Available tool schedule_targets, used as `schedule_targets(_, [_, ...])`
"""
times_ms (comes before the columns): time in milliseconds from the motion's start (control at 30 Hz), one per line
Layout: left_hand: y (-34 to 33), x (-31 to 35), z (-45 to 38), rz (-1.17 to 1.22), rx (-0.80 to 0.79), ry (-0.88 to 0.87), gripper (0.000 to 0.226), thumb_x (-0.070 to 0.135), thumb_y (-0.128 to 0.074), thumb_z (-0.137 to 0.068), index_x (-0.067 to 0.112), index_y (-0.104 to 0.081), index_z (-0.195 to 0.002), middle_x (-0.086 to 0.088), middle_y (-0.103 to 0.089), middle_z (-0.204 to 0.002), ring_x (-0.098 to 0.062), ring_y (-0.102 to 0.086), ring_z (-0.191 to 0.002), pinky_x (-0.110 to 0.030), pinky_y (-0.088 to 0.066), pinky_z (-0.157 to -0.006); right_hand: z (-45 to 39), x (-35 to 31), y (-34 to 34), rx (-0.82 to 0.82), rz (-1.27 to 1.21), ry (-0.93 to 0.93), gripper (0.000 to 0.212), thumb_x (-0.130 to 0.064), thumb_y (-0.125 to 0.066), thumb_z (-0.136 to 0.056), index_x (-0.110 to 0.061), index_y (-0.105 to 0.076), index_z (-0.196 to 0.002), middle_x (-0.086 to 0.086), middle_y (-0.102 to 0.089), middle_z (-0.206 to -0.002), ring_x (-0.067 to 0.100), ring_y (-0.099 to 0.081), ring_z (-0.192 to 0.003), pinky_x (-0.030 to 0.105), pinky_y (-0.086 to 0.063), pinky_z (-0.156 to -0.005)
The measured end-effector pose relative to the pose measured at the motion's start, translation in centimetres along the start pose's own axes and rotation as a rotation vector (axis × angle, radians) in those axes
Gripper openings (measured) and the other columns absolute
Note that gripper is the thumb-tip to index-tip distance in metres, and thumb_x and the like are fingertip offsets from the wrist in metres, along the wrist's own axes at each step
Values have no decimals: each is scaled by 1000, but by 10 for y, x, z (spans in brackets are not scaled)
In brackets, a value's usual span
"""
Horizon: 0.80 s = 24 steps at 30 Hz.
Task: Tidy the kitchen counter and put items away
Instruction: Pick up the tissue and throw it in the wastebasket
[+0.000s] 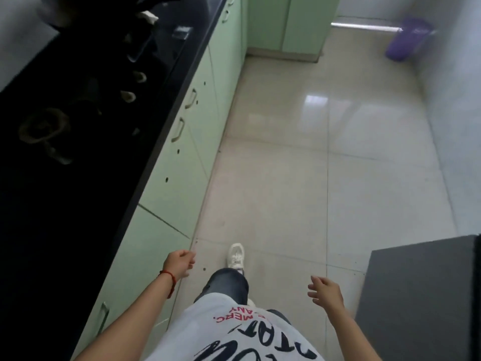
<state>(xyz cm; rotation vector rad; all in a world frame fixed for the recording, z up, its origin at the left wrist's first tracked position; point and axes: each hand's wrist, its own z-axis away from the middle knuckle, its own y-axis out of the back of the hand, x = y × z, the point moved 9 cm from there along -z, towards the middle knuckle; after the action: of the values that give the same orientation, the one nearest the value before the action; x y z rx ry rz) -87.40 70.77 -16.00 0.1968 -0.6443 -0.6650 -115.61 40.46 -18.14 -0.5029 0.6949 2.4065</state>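
The glossy black stone kitchen counter (pixel 86 142) runs along the left, its edge above pale green cabinet doors (pixel 182 162). Both hands hang over glossy beige floor tiles (pixel 299 165) — left hand (pixel 179 263) loosely curled, right hand (pixel 325 290) fingers apart, both holding nothing.

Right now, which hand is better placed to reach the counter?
Left. The left hand hangs beside the green cabinets under the black counter; the right hand is across the body, near a grey box. Both hold nothing.
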Motion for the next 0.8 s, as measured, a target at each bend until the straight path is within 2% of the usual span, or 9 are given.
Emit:
schedule_targets(233, [-31, 61, -70, -63, -28, 123, 25, 13, -51, -90, 9, -50, -65, -7, -53, -68, -19, -47, -59, -25, -37, -58, -74, -124, 17, 50, -73, 76, 14, -18, -51, -91, -6, -58, -94, 12, -61, -84, 26, -58, -74, 30, -44, -60])
schedule_targets(400, [-59, 135, -115, -112, -88, 205, 24, 13, -51, -90, 9, -47, -67, -9, -50, -64, -19, -41, -54, -23, -32, -55, -128, -207, 32, 65, -134, 19, 16, -19, -51, -91, -4, -58, -94, 13, -62, -86, 28, -60, -76, 30, -48, -64])
schedule_targets(633, [-124, 303, -164, -249, -177, 132, 17, 17, -51, -90, 10, -47, -75, -7, -52, -66, -18, -45, -55, -23, -36, -54, -189, -281, 66, 95, -138, -45, 16, -19, -50, -92, -5, -55, -96, 15, -61, -92, 27, -60, -78, 30, -48, -65])
schedule_targets(800, [-188, 434, -196, -272, -234, 24, 23, 18, -49, -92, 16, -47, -69, -3, -52, -68, -14, -46, -58, -22, -35, -55, -243, -316, 101, 124, -136, -98, 16, -18, -49, -93, -3, -55, -97, 18, -61, -95, 30, -60, -79, 33, -49, -67])
